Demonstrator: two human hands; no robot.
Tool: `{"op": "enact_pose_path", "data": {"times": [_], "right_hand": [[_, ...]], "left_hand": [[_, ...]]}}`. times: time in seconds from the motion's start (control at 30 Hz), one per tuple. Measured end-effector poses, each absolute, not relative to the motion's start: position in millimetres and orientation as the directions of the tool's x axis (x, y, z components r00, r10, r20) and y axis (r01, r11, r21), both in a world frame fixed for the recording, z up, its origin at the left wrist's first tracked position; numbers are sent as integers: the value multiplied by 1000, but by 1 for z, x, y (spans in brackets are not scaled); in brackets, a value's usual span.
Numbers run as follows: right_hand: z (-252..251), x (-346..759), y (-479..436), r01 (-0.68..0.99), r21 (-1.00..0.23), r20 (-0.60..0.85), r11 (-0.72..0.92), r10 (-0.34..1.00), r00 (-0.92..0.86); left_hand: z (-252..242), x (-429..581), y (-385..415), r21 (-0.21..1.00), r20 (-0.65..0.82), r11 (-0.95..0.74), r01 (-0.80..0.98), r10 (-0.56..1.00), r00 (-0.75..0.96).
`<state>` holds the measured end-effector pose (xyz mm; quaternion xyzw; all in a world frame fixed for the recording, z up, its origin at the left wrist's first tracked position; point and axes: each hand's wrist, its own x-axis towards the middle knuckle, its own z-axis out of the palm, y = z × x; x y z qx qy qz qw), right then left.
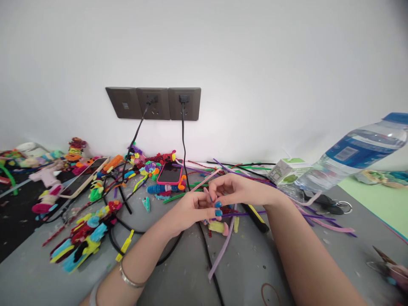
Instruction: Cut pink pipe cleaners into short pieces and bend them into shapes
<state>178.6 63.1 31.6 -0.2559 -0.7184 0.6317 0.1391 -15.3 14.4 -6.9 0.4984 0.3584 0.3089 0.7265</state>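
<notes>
My left hand and my right hand meet above the grey table, fingertips pinched together. Between them is a pink pipe cleaner, one end of it slanting up behind the fingers; the part being gripped is mostly hidden. Below the hands lie a small pale yellow and pink fuzzy piece and a lilac pipe cleaner. Beside my right wrist rests a black and yellow cutter-like tool. More purple pipe cleaners spread out to the right.
A tilted water bottle, a drink carton and keys are at right, with scissors nearer. Left are phones, black cables and fuzzy figures. Wall sockets are behind.
</notes>
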Motion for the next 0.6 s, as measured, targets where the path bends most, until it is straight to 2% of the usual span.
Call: {"op": "enact_pose_path", "data": {"times": [0.1, 0.17, 0.27, 0.37, 0.43, 0.6], "right_hand": [[29, 180, 65, 155, -988, -112, 21, 594, -797], [28, 180, 65, 130, -992, -104, -3, 618, -779], [27, 180, 65, 131, -991, -85, 18, 669, -739], [26, 180, 67, 129, -988, -32, 80, 722, -692], [25, 180, 68, 109, -989, 3, 103, 740, -673], [23, 177, 67, 103, -989, 11, 104, 752, -659]], "left_hand": [[-7, -14, 15, 957, -157, 260, -130, 838, 523], [-8, -15, 16, 981, -91, 163, -104, 862, 498], [-10, -17, 16, 986, 64, -125, 107, 892, 447], [-12, -19, 16, 871, 201, -372, 321, 865, 459], [-13, -20, 16, 816, 239, -429, 387, 860, 451], [-16, -21, 16, 764, 255, -435, 477, 882, 396]]}}
